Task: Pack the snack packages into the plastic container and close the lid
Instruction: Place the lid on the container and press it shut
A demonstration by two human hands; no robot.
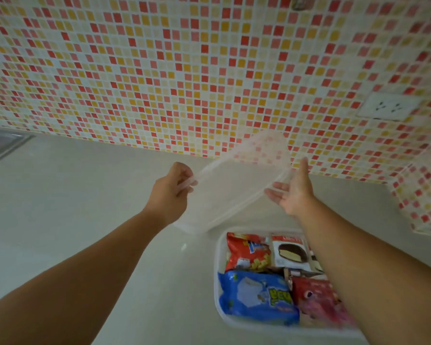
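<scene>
We see our left hand [171, 188] pinching the one clear lid [237, 180] above the counter [85, 207], right hand [290, 192] released beside it; four snack packages [258, 296] fill the container [217, 250].

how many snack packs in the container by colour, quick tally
Red packs: 2, the upper one and a darker one
Blue pack: 1
White pack with a chocolate cake picture: 1
Total: 4 clearly visible in the container; the right forearm hides part of it, so more may lie under it.
</scene>
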